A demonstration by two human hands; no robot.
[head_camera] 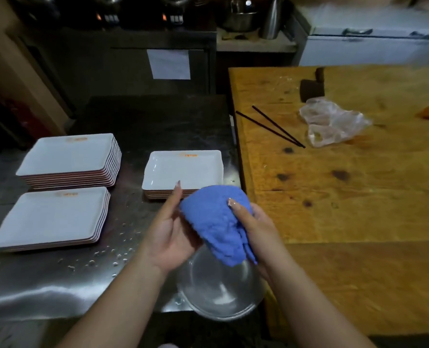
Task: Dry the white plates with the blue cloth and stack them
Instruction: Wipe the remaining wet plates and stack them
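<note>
Sitting undried, probably, at left: two plate stacks [67,159], [50,218]. Centre stack [183,172] is growing, four or so done. Left hand [168,227], fingers straight, is touching cloth [216,222]; right hand [253,222] is gripping it over a steel bowl [218,285].

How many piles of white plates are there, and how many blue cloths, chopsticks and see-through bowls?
Piles of white plates: 3 (far left pile, near left pile, middle pile)
Blue cloth: 1
Black chopsticks: 2
Clear bowl: 1
Total: 7
</note>
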